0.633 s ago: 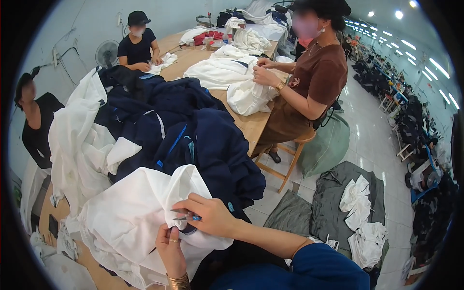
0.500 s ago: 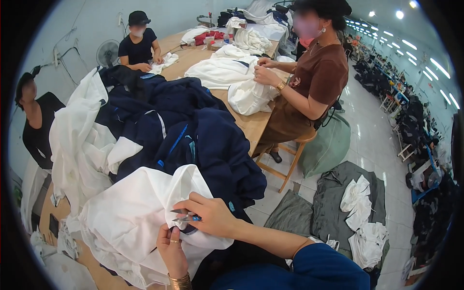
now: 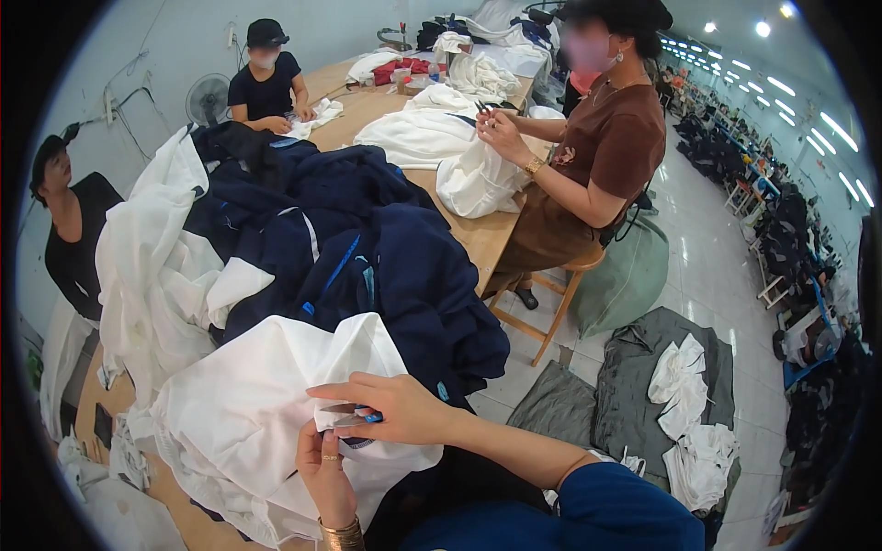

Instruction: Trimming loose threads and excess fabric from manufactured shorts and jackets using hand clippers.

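Observation:
A white garment lies bunched before me, a small dark band showing on it beneath my fingers. In my right hand is a pair of thread snips with a blue part near the palm. Their blades are spread and point left, just above the tip of my left hand. My index finger stretches out along the upper blade. My left thumb and fingers pinch an edge of the white cloth; any thread there is too small to make out.
Beyond the white garment rises a heap of navy garments, with white cloth draped at its left. A co-worker sits across the table; two more people are at the left. Grey sheets with white pieces lie on the floor.
My right index finger has straightened out to the left, and the snips have shifted slightly left and down. My left hand has barely moved. The co-worker's hands have risen, a dark tool now showing.

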Motion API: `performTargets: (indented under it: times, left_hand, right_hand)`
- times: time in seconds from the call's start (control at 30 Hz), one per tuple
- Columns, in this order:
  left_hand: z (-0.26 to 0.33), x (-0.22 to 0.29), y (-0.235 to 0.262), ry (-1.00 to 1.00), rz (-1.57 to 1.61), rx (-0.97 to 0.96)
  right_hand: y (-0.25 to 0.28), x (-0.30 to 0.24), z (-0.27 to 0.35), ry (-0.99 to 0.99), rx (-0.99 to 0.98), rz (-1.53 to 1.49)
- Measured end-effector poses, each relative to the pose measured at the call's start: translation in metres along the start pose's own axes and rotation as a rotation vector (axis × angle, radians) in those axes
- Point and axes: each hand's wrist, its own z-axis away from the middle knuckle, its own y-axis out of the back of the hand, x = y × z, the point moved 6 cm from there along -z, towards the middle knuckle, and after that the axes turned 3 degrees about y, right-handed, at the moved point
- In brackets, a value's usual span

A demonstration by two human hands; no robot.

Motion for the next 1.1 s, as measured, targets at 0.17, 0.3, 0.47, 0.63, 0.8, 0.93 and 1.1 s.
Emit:
performTargets:
  times: [0.17, 0.3, 0.47, 0.63, 0.8, 0.93, 1.1]
  left_hand:
    - [0.001, 0.009, -0.005, -0.075, -0.019, -0.005]
    - [0.005, 0.004, -0.007, -0.010, 0.019, -0.017]
    - [0.011, -0.005, 0.001, 0.213, -0.131, -0.210]
    - [-0.001, 0.004, 0.018, 0.090, -0.203, -0.182]
    - [-0.026, 0.017, 0.034, 0.011, -0.221, 0.113]
    - [-0.021, 0.006, 0.042, -0.001, -0.253, 0.123]
    - [-0.015, 0.002, 0.039, 0.083, -0.080, 0.058]
  right_hand:
    - [-0.003, 0.006, -0.005, -0.007, -0.066, 0.018]
    - [0.004, 0.013, -0.009, -0.045, 0.046, 0.032]
    - [0.030, 0.027, -0.019, -0.183, 0.257, -0.153]
    - [0.047, 0.028, -0.045, -0.225, 0.370, -0.287]
    - [0.038, 0.048, -0.064, -0.067, 0.311, 0.090]
    - [0.054, 0.051, -0.040, -0.150, 0.375, -0.001]
    - [0.061, 0.047, -0.008, -0.286, 0.383, 0.073]
